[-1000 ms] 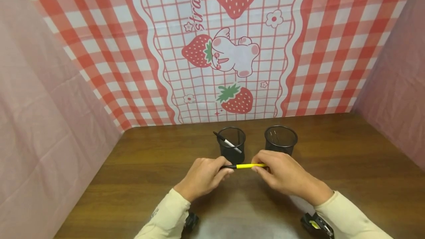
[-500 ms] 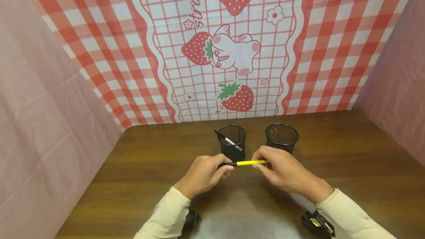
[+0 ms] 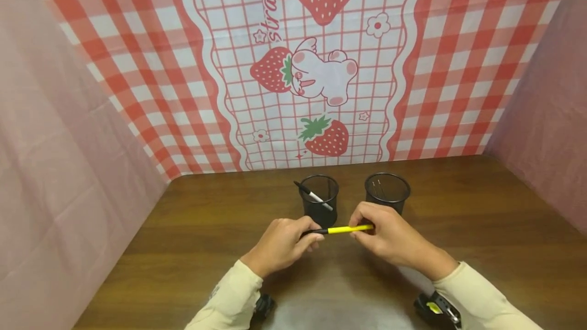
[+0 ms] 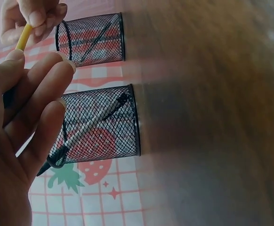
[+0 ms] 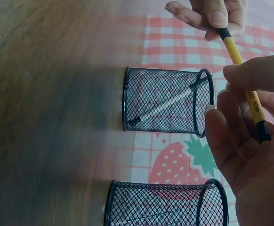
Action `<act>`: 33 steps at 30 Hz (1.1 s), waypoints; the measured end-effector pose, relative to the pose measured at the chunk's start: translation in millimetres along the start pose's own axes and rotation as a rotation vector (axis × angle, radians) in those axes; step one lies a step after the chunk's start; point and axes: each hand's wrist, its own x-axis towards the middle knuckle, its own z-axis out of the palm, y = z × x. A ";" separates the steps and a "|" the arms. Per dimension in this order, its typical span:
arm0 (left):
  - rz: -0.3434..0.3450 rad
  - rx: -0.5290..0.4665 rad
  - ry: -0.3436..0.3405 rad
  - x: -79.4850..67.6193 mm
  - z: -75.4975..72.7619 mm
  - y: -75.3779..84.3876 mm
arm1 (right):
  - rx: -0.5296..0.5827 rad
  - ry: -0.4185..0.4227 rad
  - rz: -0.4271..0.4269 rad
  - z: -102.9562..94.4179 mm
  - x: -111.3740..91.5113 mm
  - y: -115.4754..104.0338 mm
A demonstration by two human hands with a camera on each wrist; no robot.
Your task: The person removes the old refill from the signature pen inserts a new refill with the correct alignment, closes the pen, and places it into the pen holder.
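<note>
A yellow pen (image 3: pixel 340 229) with black ends lies level between my two hands, just above the table. My left hand (image 3: pixel 285 243) pinches its black end between thumb and forefinger; the other fingers extend loosely in the left wrist view. My right hand (image 3: pixel 394 233) pinches the yellow barrel (image 5: pixel 256 107) with thumb and fingers, and a black tip (image 5: pixel 263 133) sticks out past the thumb. Behind my hands stand two black mesh pen holders. A white pen with a black end (image 3: pixel 319 199) leans in the left holder (image 3: pixel 321 217).
The right holder (image 3: pixel 404 198) shows a thin dark diagonal line through its mesh; I cannot tell what it is. A strawberry-print cloth (image 3: pixel 321 90) hangs behind the brown wooden table (image 3: pixel 192 238). Pink cloth walls (image 3: pixel 69 167) flank it.
Both hands keep their hold on the pen. The pen and right fingertips have shifted very slightly to the right, with a little more of the yellow barrel showing.
</note>
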 end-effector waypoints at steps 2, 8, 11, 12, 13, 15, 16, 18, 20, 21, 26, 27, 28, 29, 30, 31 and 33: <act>0.007 0.026 0.006 -1.4 -0.3 -0.1 | -0.001 -0.027 0.030 0.7 -0.6 0.3; 0.062 0.123 0.057 -2.2 0.1 -0.9 | -0.005 -0.144 0.098 -1.2 -0.2 -0.4; 0.090 0.154 0.082 -1.8 0.6 -1.0 | -0.039 -0.140 0.087 -1.1 0.5 0.6; 0.097 0.163 0.090 -1.5 0.8 -1.1 | -0.047 -0.127 0.076 -1.1 0.5 1.1; 0.105 0.171 0.097 -1.2 1.0 -1.2 | -0.053 -0.114 0.063 -1.1 0.5 1.7; 0.115 0.175 0.109 -0.9 1.3 -1.0 | -0.057 -0.096 0.037 -1.0 0.1 2.6; 0.116 0.175 0.114 -0.9 1.7 -1.2 | -0.057 -0.091 0.026 -1.1 -0.3 2.9; 0.117 0.169 0.116 -1.1 2.4 -1.7 | -0.055 -0.086 0.005 -0.8 -0.8 3.2; 0.114 0.161 0.118 -1.3 3.0 -2.3 | -0.057 -0.082 -0.009 -0.2 -1.0 3.6; 0.112 0.155 0.117 -1.4 3.2 -2.7 | -0.057 -0.079 -0.012 0.2 -0.9 3.9; 0.093 0.100 0.100 -1.2 2.4 -3.7 | -0.054 -0.060 -0.009 1.5 -0.4 3.4; 0.090 0.088 0.093 -1.0 2.0 -3.7 | -0.053 -0.059 -0.009 1.6 -0.4 3.3; 0.084 0.080 0.086 -0.9 1.8 -3.7 | -0.052 -0.058 -0.012 1.7 -0.4 3.2; 0.077 0.078 0.079 -0.9 1.8 -3.6 | -0.047 -0.058 -0.009 1.8 -0.7 2.9; 0.069 0.078 0.072 -1.0 1.8 -3.5 | -0.044 -0.057 -0.004 2.0 -1.1 2.8; 0.064 0.079 0.066 -1.1 1.8 -3.5 | -0.042 -0.055 0.000 2.1 -1.6 2.6; 0.061 0.083 0.060 -0.6 2.0 -3.4 | -0.044 -0.047 0.004 2.1 -2.4 2.1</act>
